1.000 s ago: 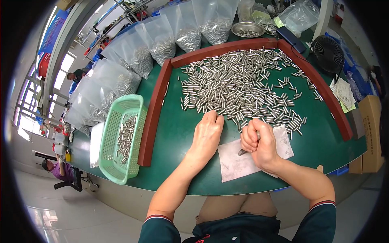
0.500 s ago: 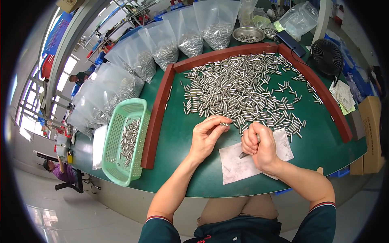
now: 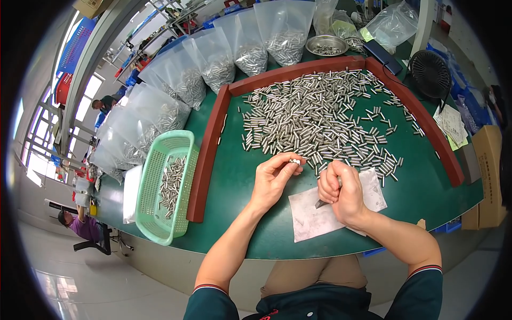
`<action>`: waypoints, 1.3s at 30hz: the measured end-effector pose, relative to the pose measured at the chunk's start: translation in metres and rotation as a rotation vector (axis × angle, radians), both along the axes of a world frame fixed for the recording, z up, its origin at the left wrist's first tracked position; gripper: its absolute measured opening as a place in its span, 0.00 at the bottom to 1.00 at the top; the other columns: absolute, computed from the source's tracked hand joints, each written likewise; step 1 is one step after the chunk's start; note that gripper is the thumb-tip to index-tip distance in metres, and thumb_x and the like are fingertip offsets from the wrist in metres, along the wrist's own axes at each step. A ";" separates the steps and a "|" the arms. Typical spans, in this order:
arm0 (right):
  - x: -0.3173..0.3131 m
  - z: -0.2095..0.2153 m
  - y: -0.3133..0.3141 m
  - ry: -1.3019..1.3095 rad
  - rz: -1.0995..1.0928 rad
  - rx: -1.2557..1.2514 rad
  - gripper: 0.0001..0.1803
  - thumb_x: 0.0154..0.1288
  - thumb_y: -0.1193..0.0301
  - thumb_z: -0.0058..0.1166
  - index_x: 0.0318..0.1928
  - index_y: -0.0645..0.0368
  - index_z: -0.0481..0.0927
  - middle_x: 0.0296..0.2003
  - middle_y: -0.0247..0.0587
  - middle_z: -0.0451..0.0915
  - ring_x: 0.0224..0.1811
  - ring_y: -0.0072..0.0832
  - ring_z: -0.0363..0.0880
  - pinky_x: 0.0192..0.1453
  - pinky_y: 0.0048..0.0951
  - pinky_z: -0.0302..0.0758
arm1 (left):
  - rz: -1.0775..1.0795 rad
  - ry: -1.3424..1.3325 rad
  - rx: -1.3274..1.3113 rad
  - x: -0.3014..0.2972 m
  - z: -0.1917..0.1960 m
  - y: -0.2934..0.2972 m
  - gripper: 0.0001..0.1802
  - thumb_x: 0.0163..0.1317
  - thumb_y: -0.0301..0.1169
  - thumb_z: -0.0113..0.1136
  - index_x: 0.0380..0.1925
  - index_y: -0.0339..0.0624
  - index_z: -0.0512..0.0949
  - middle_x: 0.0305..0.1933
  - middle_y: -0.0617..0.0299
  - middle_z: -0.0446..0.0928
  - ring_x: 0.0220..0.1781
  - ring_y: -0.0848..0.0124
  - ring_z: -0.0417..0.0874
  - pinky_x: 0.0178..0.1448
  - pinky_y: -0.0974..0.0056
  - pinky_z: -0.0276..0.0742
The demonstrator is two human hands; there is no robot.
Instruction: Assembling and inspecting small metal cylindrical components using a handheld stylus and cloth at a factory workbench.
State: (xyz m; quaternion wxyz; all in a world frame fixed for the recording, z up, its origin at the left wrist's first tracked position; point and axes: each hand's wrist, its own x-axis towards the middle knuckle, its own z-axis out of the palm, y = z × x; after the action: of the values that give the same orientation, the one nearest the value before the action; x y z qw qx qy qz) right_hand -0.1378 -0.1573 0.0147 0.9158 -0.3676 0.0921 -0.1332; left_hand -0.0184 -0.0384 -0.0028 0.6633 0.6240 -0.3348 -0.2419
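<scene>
My left hand [image 3: 268,184] pinches a small bunch of short metal pins [image 3: 295,161] between thumb and fingers, their bright ends showing. It hovers at the near edge of a wide heap of loose metal pins [image 3: 304,114] on the green tabletop. Just to its right, my right hand [image 3: 342,191] is closed in a fist around a slim tool [image 3: 320,204]. Only the tool's dark pointed tip sticks out, so its kind cannot be made out. Beneath that hand lies a stained whitish cloth [image 3: 312,220].
A dark red wooden frame [image 3: 204,165] borders the heap. Left of it stands a light green basket [image 3: 186,200] with pins inside. Clear bags of pins [image 3: 250,53] line the back left. A metal bowl [image 3: 341,45] and a black fan [image 3: 431,73] stand at the back right.
The pins in my left fingers have tilted, so their ends catch more light. My right hand stays in the same place.
</scene>
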 end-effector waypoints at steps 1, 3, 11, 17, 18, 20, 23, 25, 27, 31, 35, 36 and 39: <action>0.000 0.000 0.000 0.001 0.000 -0.001 0.21 0.65 0.66 0.32 0.14 0.55 0.55 0.09 0.29 0.55 0.10 0.15 0.47 0.14 0.18 0.47 | 0.012 -0.001 0.004 -0.001 -0.001 0.000 0.07 0.59 0.21 0.49 0.36 0.32 0.75 0.36 0.58 0.77 0.34 0.76 0.76 0.40 0.73 0.74; -0.001 0.001 0.000 0.001 -0.005 -0.006 0.21 0.65 0.66 0.32 0.13 0.55 0.55 0.09 0.29 0.55 0.10 0.15 0.47 0.14 0.18 0.47 | 0.002 -0.016 0.009 -0.001 0.000 0.000 0.07 0.59 0.21 0.49 0.36 0.32 0.75 0.35 0.58 0.77 0.34 0.76 0.76 0.40 0.73 0.74; 0.001 -0.002 0.001 -0.015 -0.024 -0.005 0.21 0.64 0.67 0.33 0.13 0.56 0.55 0.09 0.29 0.55 0.10 0.15 0.47 0.14 0.18 0.47 | 0.039 -0.176 0.212 -0.012 0.013 0.009 0.06 0.56 0.21 0.52 0.34 0.32 0.75 0.32 0.60 0.76 0.31 0.77 0.76 0.36 0.74 0.72; 0.001 -0.003 -0.001 -0.006 -0.018 -0.070 0.21 0.64 0.64 0.31 0.14 0.55 0.56 0.09 0.30 0.54 0.11 0.16 0.47 0.16 0.20 0.47 | 0.033 -0.961 0.421 -0.058 0.015 0.024 0.09 0.43 0.18 0.56 0.28 0.36 0.72 0.27 0.56 0.70 0.29 0.61 0.72 0.31 0.61 0.70; 0.001 -0.003 0.000 -0.007 -0.019 -0.084 0.21 0.65 0.64 0.31 0.14 0.55 0.56 0.09 0.30 0.54 0.11 0.16 0.47 0.16 0.20 0.48 | 0.027 -0.956 0.424 -0.061 0.012 0.023 0.09 0.43 0.18 0.56 0.28 0.36 0.72 0.27 0.56 0.70 0.29 0.61 0.72 0.31 0.61 0.70; 0.000 -0.004 0.002 -0.012 -0.025 -0.095 0.21 0.64 0.64 0.31 0.13 0.55 0.56 0.09 0.30 0.55 0.11 0.17 0.47 0.16 0.20 0.48 | 0.054 -1.027 0.491 -0.064 0.009 0.022 0.09 0.43 0.19 0.56 0.28 0.36 0.72 0.30 0.55 0.69 0.31 0.60 0.72 0.32 0.61 0.70; -0.003 -0.005 0.005 -0.056 -0.060 -0.080 0.21 0.64 0.64 0.31 0.13 0.55 0.56 0.09 0.30 0.54 0.11 0.17 0.46 0.16 0.20 0.48 | 0.103 -0.946 0.458 -0.066 0.007 0.022 0.07 0.45 0.20 0.58 0.26 0.37 0.73 0.28 0.58 0.69 0.27 0.62 0.71 0.30 0.62 0.68; -0.005 -0.005 0.005 -0.076 -0.082 -0.062 0.21 0.63 0.66 0.32 0.12 0.56 0.55 0.09 0.30 0.55 0.12 0.16 0.48 0.17 0.20 0.48 | 0.109 -0.931 0.449 -0.066 0.007 0.023 0.07 0.45 0.20 0.59 0.26 0.37 0.74 0.27 0.58 0.69 0.27 0.62 0.71 0.30 0.63 0.68; -0.006 -0.006 0.007 -0.094 -0.106 -0.042 0.21 0.63 0.67 0.33 0.12 0.56 0.55 0.10 0.29 0.55 0.13 0.16 0.49 0.17 0.20 0.49 | 0.112 -0.914 0.442 -0.067 0.006 0.025 0.07 0.45 0.20 0.59 0.26 0.37 0.74 0.27 0.58 0.69 0.27 0.62 0.71 0.30 0.63 0.68; -0.005 -0.008 0.009 -0.112 -0.118 -0.115 0.21 0.63 0.65 0.31 0.13 0.55 0.56 0.09 0.30 0.55 0.12 0.18 0.47 0.17 0.21 0.48 | 0.091 -0.841 0.460 -0.069 0.006 0.025 0.08 0.45 0.20 0.59 0.28 0.36 0.73 0.28 0.56 0.69 0.29 0.60 0.71 0.32 0.61 0.69; -0.004 -0.009 0.010 -0.119 -0.094 -0.137 0.21 0.64 0.65 0.30 0.12 0.55 0.55 0.09 0.30 0.55 0.12 0.18 0.47 0.17 0.21 0.48 | 0.126 -0.737 0.421 -0.071 0.001 0.024 0.09 0.43 0.20 0.61 0.27 0.37 0.74 0.27 0.58 0.70 0.26 0.62 0.71 0.30 0.62 0.69; -0.004 -0.009 0.010 -0.114 -0.100 -0.139 0.21 0.64 0.65 0.30 0.12 0.55 0.55 0.09 0.30 0.55 0.12 0.18 0.47 0.17 0.21 0.48 | 0.120 -0.738 0.421 -0.071 0.001 0.024 0.09 0.43 0.20 0.61 0.27 0.37 0.74 0.27 0.58 0.70 0.26 0.62 0.71 0.30 0.62 0.69; -0.005 -0.008 0.009 -0.105 -0.109 -0.140 0.21 0.64 0.65 0.30 0.13 0.55 0.55 0.09 0.30 0.55 0.12 0.18 0.48 0.18 0.21 0.49 | 0.130 -0.826 0.428 -0.069 0.002 0.023 0.07 0.45 0.20 0.61 0.26 0.36 0.75 0.25 0.59 0.72 0.22 0.69 0.72 0.25 0.68 0.68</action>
State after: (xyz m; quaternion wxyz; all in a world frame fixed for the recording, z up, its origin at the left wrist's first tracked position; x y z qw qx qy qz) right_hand -0.1427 -0.1487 0.0066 0.8828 -0.4176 0.0541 -0.2082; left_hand -0.0877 -0.0149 -0.0007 0.3446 0.8106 -0.4734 0.0053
